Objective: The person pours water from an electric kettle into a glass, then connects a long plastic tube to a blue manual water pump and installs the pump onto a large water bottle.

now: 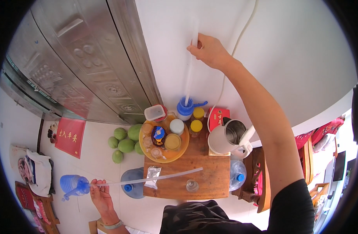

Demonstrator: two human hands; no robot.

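Note:
My right hand (210, 50) is raised in front of the white wall, pinching a long translucent tube (189, 78). The tube runs down into a blue hand pump for water bottles (185, 105) at the back of the wooden table (214, 175). Out to the left, my left hand (101, 193) closes around a second pale tube (159, 178) where it meets another blue pump (75, 185). This pump lies sideways in the air, and its tube stretches right across the table's front part, above a small glass (192, 185) and a silver packet (152, 176).
An orange tray (163, 158) with jars stands beside yellow-lidded jars (196, 126), a red box (218, 119) and a white kettle (221, 139). Large water bottles (134, 183) flank the table. Green melons (126, 145) lie near the metal door (97, 66). A cord (235, 48) hangs along the wall.

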